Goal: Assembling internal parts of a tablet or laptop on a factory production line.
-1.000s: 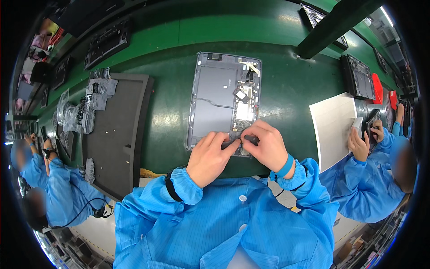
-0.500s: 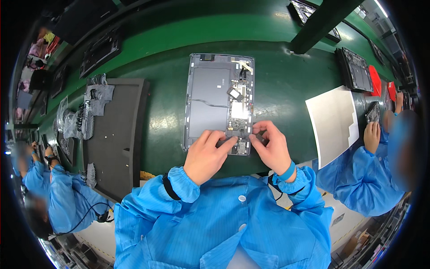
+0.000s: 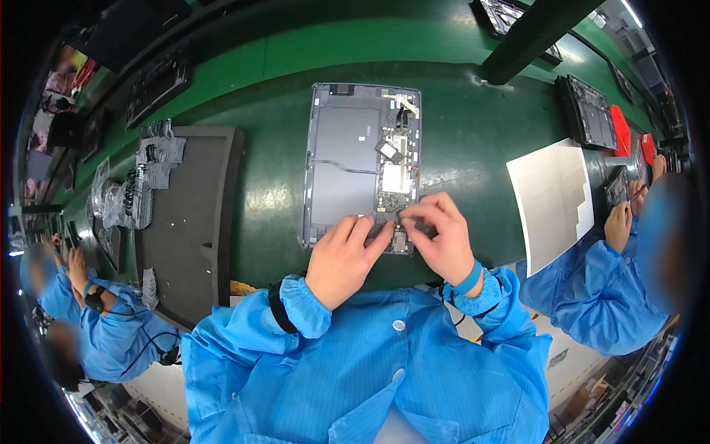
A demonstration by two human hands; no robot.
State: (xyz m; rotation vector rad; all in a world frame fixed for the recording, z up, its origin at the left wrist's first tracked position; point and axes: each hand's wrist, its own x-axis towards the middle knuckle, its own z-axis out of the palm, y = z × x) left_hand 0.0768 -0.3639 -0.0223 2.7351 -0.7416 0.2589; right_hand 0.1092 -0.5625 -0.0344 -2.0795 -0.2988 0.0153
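Around one opened flat device (image 3: 344, 140), you had one left hand (image 3: 342, 255) at six o'clock, one right hand (image 3: 446, 238) at four, one black tray (image 3: 181, 196) at nine, one dark post (image 3: 540, 37) at two, plus one pale sheet (image 3: 547, 203) and two red pieces (image 3: 622, 133) at three.

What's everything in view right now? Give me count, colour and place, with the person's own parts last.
Open device: one, grey and black, centre, before the person
Circuit board: one, dark with pale patches, device's right side
Table: one, green, under the device
Shallow tray: one, black, left
Packets: several, grey, tray's left edge
Sheet: one, whitish, right
Other devices: several, dark, both sides
Red objects: two, red, right
Post: one, dark green, upper right
Co-workers: at least three, blue clothing, both sides
Left hand: one, bare, device's lower edge
Right hand: one, bare, blue wristband, device's lower right
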